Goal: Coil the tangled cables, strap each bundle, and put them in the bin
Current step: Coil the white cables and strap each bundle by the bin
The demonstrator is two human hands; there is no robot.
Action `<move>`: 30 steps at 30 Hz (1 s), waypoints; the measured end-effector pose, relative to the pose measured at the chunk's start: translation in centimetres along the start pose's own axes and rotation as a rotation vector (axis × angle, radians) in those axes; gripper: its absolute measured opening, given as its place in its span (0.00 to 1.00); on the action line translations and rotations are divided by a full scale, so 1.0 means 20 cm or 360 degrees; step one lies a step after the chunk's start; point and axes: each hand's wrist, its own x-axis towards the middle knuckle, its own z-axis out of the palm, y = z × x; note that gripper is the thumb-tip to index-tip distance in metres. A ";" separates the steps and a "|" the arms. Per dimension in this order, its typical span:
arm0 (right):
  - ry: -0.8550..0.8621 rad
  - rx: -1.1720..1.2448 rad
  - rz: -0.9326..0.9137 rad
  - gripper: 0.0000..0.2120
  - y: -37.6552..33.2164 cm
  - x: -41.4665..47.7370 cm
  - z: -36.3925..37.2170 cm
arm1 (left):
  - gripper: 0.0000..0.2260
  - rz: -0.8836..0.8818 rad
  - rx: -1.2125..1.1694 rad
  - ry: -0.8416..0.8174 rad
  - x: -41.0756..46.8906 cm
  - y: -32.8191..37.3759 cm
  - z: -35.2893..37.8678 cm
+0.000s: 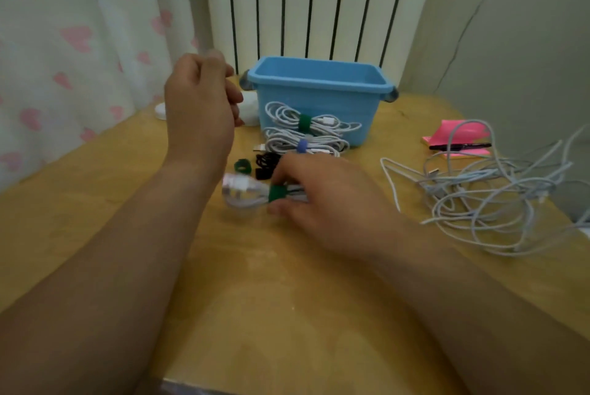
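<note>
- The coiled bundle (252, 195) of white cable lies on the worktop (287, 299) in front of you, with a green strap (276, 193) round its middle.
- Your right hand (322, 199) has its grip closed on the bundle at the strap.
- Your left hand (201, 104) is raised above the worktop with its fingers curled. I cannot tell whether it holds anything.
- To do this step well, press the strap's end flat and check that no loop slips free before you lift.
- The blue bin (319, 83) stands just behind. No cable shows inside it.
- Strapped bundles: three. One is in your grip. Two lie against the bin's front, a green-strapped bundle (287, 115) and a blue-strapped bundle (319, 142).
- Spare straps: one loose green strap (241, 165) and a small heap of black straps (266, 164), too blurred to count.
- One tangle (488, 196) of pale cables lies well to your right. I cannot count the cables in it.
</note>
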 end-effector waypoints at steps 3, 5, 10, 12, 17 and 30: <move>0.0069 -0.0213 -0.0032 0.15 0.05 0.04 0.06 | 0.10 0.0161 0.0155 -0.0114 -0.02 -0.01 0.02; 0.0122 -0.0325 0.0084 0.16 0.10 0.05 0.07 | 0.10 0.0213 0.0249 -0.0169 -0.03 -0.03 0.03; 0.0246 -0.0337 0.0210 0.10 0.13 0.05 0.04 | 0.10 0.0194 0.0306 -0.0195 -0.02 -0.03 0.02; 0.0252 -0.0310 0.0216 0.10 0.14 0.06 0.06 | 0.11 0.0210 0.0358 -0.0243 -0.03 -0.05 0.02; 0.0429 -0.0435 0.0193 0.11 0.13 0.09 0.12 | 0.11 0.0456 0.0773 -0.0670 -0.14 -0.12 0.10; 0.0437 0.0116 0.0328 0.10 0.06 -0.02 -0.04 | 0.11 0.0350 0.0658 -0.0868 -0.31 -0.11 0.14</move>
